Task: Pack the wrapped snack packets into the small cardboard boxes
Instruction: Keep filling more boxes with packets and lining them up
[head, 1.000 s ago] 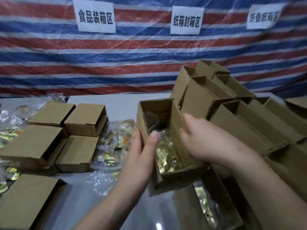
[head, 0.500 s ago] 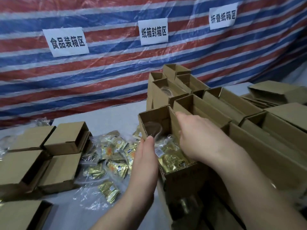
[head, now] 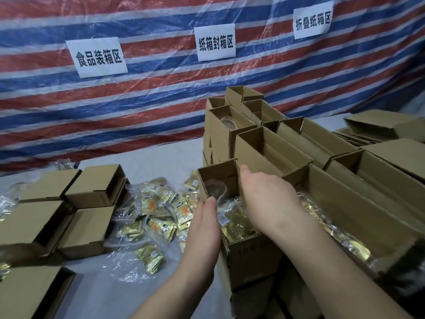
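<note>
Left hand (head: pixel 204 229) is lying flat, fingers straight, against the left wall of the open cardboard box (head: pixel 248 256). Right hand (head: pixel 266 194) is curling over its right wall, gripping it. Gold snack packets (head: pixel 236 226) are sitting inside the box; more packets (head: pixel 161 210) are lying loose on the counter (head: pixel 147 162), beside the closed boxes (head: pixel 96 187).

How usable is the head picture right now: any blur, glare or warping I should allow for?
Head view: centre fairly sharp, open box and both hands readable; lower corners smear, blurring the near-right cartons; wide-angle warp tilts the tarp stripes; clear wrap on the snack packets glints, hiding print.
</note>
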Motion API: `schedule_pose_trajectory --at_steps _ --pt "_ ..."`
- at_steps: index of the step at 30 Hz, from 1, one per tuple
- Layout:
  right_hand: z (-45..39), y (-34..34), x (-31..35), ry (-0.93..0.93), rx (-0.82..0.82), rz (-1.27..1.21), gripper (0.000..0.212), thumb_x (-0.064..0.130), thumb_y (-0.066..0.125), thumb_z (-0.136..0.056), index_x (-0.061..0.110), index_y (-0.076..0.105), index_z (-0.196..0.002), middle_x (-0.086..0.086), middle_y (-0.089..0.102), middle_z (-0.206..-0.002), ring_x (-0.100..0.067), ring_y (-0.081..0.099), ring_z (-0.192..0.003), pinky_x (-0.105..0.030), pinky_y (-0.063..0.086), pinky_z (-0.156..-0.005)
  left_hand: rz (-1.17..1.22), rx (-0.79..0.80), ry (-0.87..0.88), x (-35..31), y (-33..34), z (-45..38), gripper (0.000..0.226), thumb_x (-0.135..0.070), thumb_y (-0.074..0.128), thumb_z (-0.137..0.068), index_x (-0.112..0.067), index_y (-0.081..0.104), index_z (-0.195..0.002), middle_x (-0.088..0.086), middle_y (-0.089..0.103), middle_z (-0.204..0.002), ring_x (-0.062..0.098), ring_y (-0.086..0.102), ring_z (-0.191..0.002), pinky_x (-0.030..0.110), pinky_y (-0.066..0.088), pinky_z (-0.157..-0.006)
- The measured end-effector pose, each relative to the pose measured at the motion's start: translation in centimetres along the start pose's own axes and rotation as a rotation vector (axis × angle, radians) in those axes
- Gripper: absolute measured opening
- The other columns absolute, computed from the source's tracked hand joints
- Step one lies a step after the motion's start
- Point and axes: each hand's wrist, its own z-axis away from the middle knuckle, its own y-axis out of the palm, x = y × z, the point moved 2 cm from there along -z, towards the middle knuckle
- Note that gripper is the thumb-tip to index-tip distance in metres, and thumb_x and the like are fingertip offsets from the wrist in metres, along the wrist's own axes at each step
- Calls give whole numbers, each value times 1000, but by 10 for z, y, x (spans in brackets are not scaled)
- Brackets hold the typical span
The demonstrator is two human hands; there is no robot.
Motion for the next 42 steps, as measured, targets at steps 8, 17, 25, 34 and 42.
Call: schedule_pose_trajectory --at_steps 8,17,25,34,42 --pt "-4 11 -2 20 -19 -68 80 -3 53 -91 12 10 -157 -10 65 -112 -27 56 -80 -33 40 -58 -22 26 36 7 -3 -1 103 -91 29 -56 -40 48 -143 -10 49 -149 14 42 -140 48 31 -118" --pt "-9 8 -4 23 -21 -159 63 9 57 -97 11 25 -151 -10 66 -115 -27 66 -99 -28 43 -64 -25 43 88 18 -19 -5 75 -81 36 -84 -43 40 -148 -22 39 -153 6 33 -143 47 28 -120" --pt "-6 -6 6 50 -42 -161 47 28 51 -102 16 34 -144 -6 65 -113 -23 66 -96 -30 54 -73 38 53 39 19 -33 -15 48 -62 38 -97 -44 42 -141 -18 43 -149 8 39 -139 46 31 -119" --pt "-1 -39 44 16 -163 -158 38 41 51 -99 26 47 -133 2 58 -119 -10 55 -99 -15 35 -68 5 154 16 23 -61 -25 54 -52 54 -95 -31 47 -144 -15 48 -141 5 49 -124 39 42 -110" --pt "2 -54 139 -166 -311 -309 17 35 49 -98 23 59 -104 7 59 -86 -12 57 -76 -36 51 -64 24 62 13 45 -135 -57 11 -37 59 -97 -29 66 -99 -10 69 -96 9 64 -97 34 50 -88"
